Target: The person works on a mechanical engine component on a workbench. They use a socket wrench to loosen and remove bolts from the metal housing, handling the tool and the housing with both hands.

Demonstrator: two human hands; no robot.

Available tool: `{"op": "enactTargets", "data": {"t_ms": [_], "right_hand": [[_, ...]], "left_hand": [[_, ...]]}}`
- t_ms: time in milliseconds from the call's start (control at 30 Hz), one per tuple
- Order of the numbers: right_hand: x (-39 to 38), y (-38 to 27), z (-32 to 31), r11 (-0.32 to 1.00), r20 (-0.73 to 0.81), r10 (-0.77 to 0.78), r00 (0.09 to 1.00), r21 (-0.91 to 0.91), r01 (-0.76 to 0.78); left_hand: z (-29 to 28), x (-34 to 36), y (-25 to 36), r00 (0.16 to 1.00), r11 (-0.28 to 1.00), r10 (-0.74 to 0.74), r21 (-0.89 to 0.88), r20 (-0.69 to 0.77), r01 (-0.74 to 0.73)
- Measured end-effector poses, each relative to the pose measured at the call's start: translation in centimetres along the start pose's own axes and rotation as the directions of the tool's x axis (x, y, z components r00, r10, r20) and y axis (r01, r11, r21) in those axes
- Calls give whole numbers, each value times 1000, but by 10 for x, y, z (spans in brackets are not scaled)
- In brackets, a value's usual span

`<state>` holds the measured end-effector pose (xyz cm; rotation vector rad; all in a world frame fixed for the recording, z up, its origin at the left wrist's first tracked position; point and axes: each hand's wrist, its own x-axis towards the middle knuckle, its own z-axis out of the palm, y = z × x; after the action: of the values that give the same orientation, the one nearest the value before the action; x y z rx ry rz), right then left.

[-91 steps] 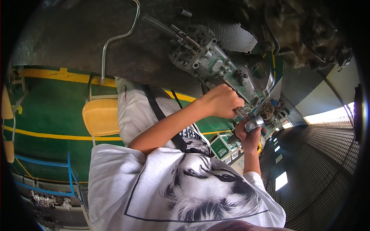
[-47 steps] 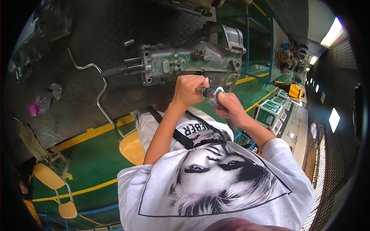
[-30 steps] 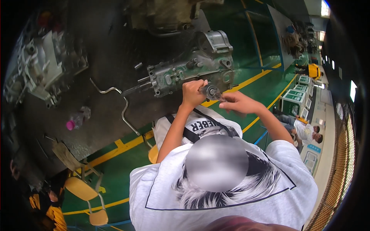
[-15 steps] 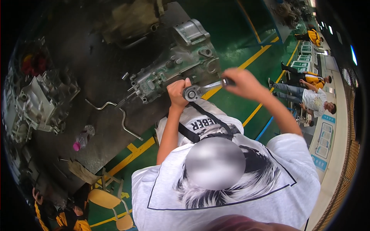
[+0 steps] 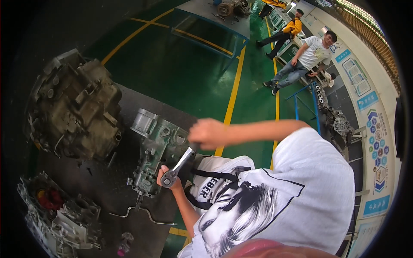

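Observation:
A chrome ratchet wrench (image 5: 183, 161) slants across the near side of a grey, green-stained metal casting (image 5: 148, 165), which lies on a dark table. My right hand (image 5: 207, 133) is closed around the handle end of the ratchet. At the ratchet's round head my left hand (image 5: 161, 173) is closed, its fingers partly behind the head. Whatever the head drives is hidden from sight. A thin bent metal rod (image 5: 148, 211) lies on the table just below the casting.
A large brown housing (image 5: 79, 112) stands at the far left, with another open metal casing (image 5: 64, 219) nearer. A small bottle (image 5: 125, 244) lies by the near edge. Beyond the green floor are another table (image 5: 206, 15) and people, one in a white shirt (image 5: 314, 52).
My view has turned, so the casting and table appear lower and farther left. Both hands remain on the ratchet, whose handle now points more steeply away.

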<state>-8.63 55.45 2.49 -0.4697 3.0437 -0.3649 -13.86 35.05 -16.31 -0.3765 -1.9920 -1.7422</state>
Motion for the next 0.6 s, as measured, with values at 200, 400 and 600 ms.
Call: {"op": "enactTargets", "data": {"t_ms": [200,400,600], "right_hand": [[-16,-22,41,974,-26,223,974,43,-222],[-52,-19,30,973,-55,206,977,112,-199],[45,29,1,968,-84,-121,989,-231,99]], "left_hand": [[11,10,-5,985,993,-95,63,-144,105],[2,3,-1,997,997,-55,-51,62,58],[-22,-30,-75,917,924,-334,-116,219,365]]}}
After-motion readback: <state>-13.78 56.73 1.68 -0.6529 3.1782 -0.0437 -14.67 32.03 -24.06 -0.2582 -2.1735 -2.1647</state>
